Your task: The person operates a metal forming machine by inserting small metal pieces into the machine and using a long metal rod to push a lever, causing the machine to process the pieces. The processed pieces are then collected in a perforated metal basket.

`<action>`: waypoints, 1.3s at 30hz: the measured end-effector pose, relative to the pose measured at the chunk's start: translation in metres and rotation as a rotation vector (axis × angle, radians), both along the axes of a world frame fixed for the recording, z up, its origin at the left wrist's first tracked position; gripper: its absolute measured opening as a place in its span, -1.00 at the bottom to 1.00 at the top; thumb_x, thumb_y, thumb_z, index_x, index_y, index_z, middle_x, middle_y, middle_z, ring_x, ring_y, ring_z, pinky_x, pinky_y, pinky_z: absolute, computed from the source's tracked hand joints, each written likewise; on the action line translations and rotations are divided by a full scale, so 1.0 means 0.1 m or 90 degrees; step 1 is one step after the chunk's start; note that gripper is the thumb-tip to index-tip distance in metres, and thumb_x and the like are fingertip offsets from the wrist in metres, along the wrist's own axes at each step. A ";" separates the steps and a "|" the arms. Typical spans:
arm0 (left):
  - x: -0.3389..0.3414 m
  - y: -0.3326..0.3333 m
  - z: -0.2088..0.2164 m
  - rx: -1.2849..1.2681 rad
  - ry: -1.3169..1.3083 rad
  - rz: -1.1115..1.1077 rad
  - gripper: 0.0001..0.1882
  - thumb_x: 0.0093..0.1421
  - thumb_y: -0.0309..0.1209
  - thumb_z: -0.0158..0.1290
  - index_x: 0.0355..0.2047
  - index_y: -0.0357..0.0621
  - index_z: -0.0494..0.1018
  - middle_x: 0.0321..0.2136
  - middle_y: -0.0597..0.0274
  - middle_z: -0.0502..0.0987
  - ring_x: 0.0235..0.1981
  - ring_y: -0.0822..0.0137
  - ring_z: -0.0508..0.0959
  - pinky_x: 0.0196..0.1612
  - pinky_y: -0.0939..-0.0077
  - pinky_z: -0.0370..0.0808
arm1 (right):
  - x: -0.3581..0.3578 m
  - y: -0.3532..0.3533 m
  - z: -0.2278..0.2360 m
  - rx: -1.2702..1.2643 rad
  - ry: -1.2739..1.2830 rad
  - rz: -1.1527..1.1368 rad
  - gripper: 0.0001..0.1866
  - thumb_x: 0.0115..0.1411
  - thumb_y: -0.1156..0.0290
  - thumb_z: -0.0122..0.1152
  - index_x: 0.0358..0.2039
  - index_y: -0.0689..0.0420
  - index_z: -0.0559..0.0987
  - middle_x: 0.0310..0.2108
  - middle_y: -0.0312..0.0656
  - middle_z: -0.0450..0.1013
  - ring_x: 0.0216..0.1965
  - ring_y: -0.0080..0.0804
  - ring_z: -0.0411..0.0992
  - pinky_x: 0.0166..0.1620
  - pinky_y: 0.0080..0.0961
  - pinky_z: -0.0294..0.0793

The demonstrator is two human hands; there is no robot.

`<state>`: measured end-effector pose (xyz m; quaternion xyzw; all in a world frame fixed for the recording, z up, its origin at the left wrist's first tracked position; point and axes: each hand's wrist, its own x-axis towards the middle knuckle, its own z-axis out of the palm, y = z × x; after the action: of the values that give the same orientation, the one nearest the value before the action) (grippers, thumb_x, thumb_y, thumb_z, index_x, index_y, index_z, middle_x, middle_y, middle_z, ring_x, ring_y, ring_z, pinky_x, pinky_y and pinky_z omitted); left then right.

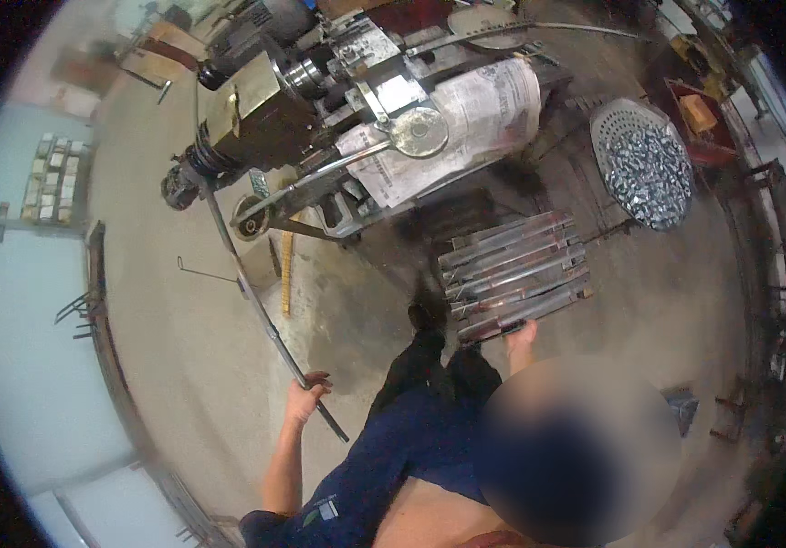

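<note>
My left hand point(304, 399) is closed round the lower part of a long metal rod point(270, 331). This rod slants up and to the left, toward the end of a greasy lathe-like machine point(265, 114). At the near edge of a slatted rack point(503, 239) with several long grey bars, my right hand point(521, 341) has its fingers curled. Whether they grip the rack's edge or a bar lying along it cannot be made out. A thin bent wire point(206, 271) sticks out beside the rod.
Newspaper sheets point(484, 105) cover part of the machine, with a long lever point(329, 164) ending in a round disc in front. At right stands a perforated basin point(644, 164) heaped with shiny metal parts. Behind it is a red box point(703, 123). A yellow strip point(286, 274) lies by the machine's base.
</note>
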<state>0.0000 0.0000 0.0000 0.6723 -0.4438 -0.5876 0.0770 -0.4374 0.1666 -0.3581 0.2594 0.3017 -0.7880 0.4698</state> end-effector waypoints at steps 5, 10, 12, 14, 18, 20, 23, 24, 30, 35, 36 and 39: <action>0.07 -0.17 -0.17 0.003 0.135 -0.051 -0.68 -0.17 -0.60 -0.15 -0.35 -0.38 0.46 -0.44 0.11 0.52 -0.40 0.35 0.52 -0.31 0.56 0.44 | 0.40 -0.41 0.80 0.438 -0.128 0.068 -0.48 0.08 0.08 -0.19 0.02 0.07 0.27 0.12 -0.05 0.08 0.08 0.07 0.07 -0.01 0.32 -0.02; 0.06 -0.18 -0.04 0.048 0.100 -0.068 -0.66 -0.17 -0.61 -0.17 -0.34 -0.39 0.45 -0.44 0.13 0.52 -0.38 0.35 0.52 -0.24 0.53 0.43 | 0.99 -0.86 1.07 0.425 -0.145 0.201 -0.41 0.01 0.00 -0.13 0.03 0.02 0.24 0.10 -0.04 0.11 0.09 0.04 0.07 0.06 0.22 -0.09; 0.11 -0.15 -0.07 0.006 0.119 -0.061 -0.65 -0.16 -0.61 -0.17 -0.31 -0.40 0.45 -0.44 0.13 0.52 -0.37 0.35 0.52 -0.23 0.53 0.43 | 1.04 -0.88 1.05 0.431 -0.125 0.208 -0.43 0.02 0.01 -0.15 0.00 0.04 0.26 0.08 -0.06 0.14 0.06 0.01 0.10 0.04 0.17 -0.02; 0.21 -0.12 -0.16 0.005 0.150 -0.034 -0.64 -0.15 -0.61 -0.17 -0.29 -0.39 0.44 -0.43 0.11 0.53 -0.35 0.35 0.52 -0.22 0.52 0.43 | 1.05 -0.84 0.99 0.425 -0.139 0.226 -0.49 0.03 0.03 -0.16 -0.07 0.05 0.30 0.02 -0.13 0.21 -0.01 -0.04 0.17 0.00 0.09 0.07; 0.26 -0.08 -0.26 0.009 0.175 -0.017 -0.66 -0.12 -0.60 -0.16 -0.28 -0.38 0.43 -0.41 0.08 0.53 -0.33 0.34 0.53 -0.19 0.52 0.43 | 1.02 -0.86 0.98 0.433 -0.116 0.222 -0.55 0.05 0.07 -0.17 -0.10 0.05 0.32 -0.04 -0.13 0.25 -0.06 -0.08 0.21 -0.01 -0.02 0.13; 0.24 -0.07 -0.25 0.017 0.184 -0.008 -0.66 -0.12 -0.60 -0.15 -0.28 -0.38 0.43 -0.40 0.08 0.53 -0.31 0.34 0.53 -0.18 0.52 0.43 | 1.02 -0.99 1.20 0.443 -0.103 0.210 -0.56 0.07 0.09 -0.18 -0.10 0.06 0.32 -0.06 -0.13 0.28 -0.07 -0.10 0.23 -0.04 -0.07 0.18; 0.20 -0.08 -0.16 0.022 0.194 -0.019 -0.67 -0.12 -0.60 -0.14 -0.28 -0.38 0.43 -0.40 0.08 0.53 -0.31 0.34 0.53 -0.18 0.52 0.43 | 1.00 -1.09 1.33 0.513 -0.024 0.303 -0.58 0.08 0.09 -0.19 -0.14 0.08 0.35 -0.14 -0.12 0.34 -0.18 -0.14 0.31 -0.19 -0.14 0.32; 0.19 -0.11 -0.14 0.020 0.200 -0.030 -0.67 -0.11 -0.59 -0.13 -0.28 -0.37 0.43 -0.40 0.08 0.53 -0.31 0.34 0.53 -0.18 0.52 0.43 | 0.93 -0.96 1.15 0.435 0.018 0.429 -0.58 0.07 0.08 -0.19 -0.20 0.11 0.38 -0.24 -0.09 0.37 -0.30 -0.13 0.36 -0.33 -0.16 0.37; 0.25 -0.12 -0.24 -0.006 0.238 -0.053 -0.68 -0.09 -0.58 -0.11 -0.27 -0.35 0.44 -0.40 0.09 0.53 -0.31 0.33 0.53 -0.19 0.52 0.43 | 0.70 -1.13 1.55 0.598 0.254 0.810 -0.71 0.02 0.18 -0.06 -0.43 0.16 0.42 -0.42 -0.13 0.38 -0.41 -0.27 0.37 -0.51 -0.24 0.36; 0.20 -0.14 -0.07 -0.029 0.202 -0.003 -0.64 -0.15 -0.51 -0.09 -0.28 -0.39 0.44 -0.42 0.09 0.53 -0.35 0.33 0.53 -0.25 0.53 0.44 | 0.32 -1.33 1.72 0.502 0.356 0.852 -0.87 0.00 0.30 0.04 -0.47 0.05 0.46 -0.58 -0.24 0.35 -0.60 -0.43 0.32 -0.55 -0.39 0.36; 0.21 -0.11 -0.11 -0.043 0.187 0.003 -0.65 -0.12 -0.50 -0.08 -0.27 -0.36 0.45 -0.42 0.09 0.53 -0.34 0.32 0.53 -0.25 0.52 0.44 | 0.34 -1.50 1.99 0.525 0.360 0.814 -0.86 0.02 0.33 -0.01 -0.46 0.10 0.44 -0.59 -0.24 0.34 -0.63 -0.42 0.31 -0.61 -0.43 0.31; 0.21 -0.10 -0.15 -0.097 0.073 -0.032 -0.66 -0.09 -0.41 -0.03 -0.27 -0.29 0.47 -0.48 0.14 0.55 -0.38 0.32 0.55 -0.29 0.50 0.45 | -0.05 -1.74 1.90 0.415 0.389 0.686 -0.85 0.07 0.36 -0.10 -0.49 0.13 0.41 -0.65 -0.26 0.27 -0.64 -0.42 0.28 -0.65 -0.44 0.23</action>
<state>0.0212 -0.0097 -0.0153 0.6182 -0.4989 -0.5914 0.1384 -0.4419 -0.0070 -0.1680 -0.0318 0.7279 -0.3521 0.5875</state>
